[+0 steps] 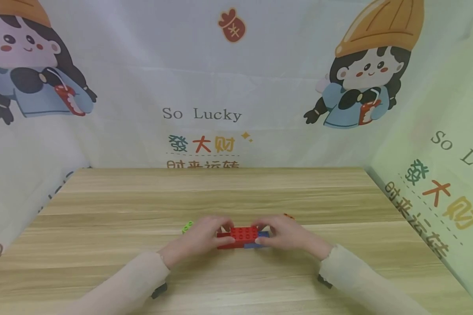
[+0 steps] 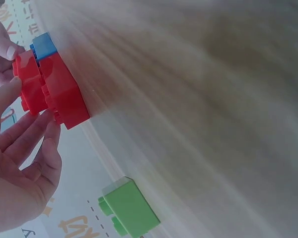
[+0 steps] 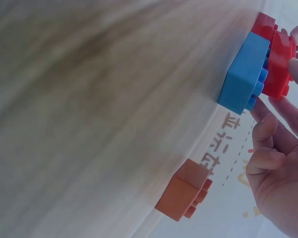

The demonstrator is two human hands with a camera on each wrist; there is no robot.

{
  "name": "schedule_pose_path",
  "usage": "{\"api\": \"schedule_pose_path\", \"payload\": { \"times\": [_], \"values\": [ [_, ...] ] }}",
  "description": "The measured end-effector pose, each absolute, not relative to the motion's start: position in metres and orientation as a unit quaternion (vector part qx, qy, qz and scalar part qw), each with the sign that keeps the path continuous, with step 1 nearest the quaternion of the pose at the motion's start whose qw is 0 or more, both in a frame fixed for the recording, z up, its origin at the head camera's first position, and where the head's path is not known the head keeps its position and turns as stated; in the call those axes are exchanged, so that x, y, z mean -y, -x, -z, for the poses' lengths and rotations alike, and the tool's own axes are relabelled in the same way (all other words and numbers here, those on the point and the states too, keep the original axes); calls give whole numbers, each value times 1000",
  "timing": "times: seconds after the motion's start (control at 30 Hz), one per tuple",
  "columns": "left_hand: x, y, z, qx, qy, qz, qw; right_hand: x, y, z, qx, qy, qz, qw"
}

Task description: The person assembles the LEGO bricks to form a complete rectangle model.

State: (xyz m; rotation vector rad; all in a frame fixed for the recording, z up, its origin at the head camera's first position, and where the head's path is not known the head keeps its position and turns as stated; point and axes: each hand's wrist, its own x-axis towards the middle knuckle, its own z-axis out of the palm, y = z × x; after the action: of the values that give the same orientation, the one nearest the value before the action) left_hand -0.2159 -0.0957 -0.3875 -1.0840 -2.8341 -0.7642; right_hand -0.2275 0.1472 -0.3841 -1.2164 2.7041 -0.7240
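Observation:
A red toy building brick (image 1: 244, 234) bridges a lower red brick (image 2: 65, 91) and a blue brick (image 3: 245, 74), which stand end to end on the table. My left hand (image 1: 201, 238) grips the upper brick's left end, thumb on the near side and fingers on the far side. At its right end, my right hand (image 1: 287, 236) pinches the same brick in the same way. Studs of the lower bricks show along the seam in both wrist views; whether the upper brick is fully seated I cannot tell.
A green brick (image 2: 135, 208) lies beyond the left hand, partly hidden by it in the head view. Past the right hand is an orange brick (image 3: 184, 191). The wooden table (image 1: 228, 192) meets printed cloth (image 1: 284, 109) at its back and sides.

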Motion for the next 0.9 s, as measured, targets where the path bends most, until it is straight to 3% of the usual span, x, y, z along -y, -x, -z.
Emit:
{"api": "schedule_pose_path", "payload": {
  "times": [0.9],
  "values": [
    [96,219,388,907,337,253,-9,-148,229,383,-881,407,238,45]
  ]
}}
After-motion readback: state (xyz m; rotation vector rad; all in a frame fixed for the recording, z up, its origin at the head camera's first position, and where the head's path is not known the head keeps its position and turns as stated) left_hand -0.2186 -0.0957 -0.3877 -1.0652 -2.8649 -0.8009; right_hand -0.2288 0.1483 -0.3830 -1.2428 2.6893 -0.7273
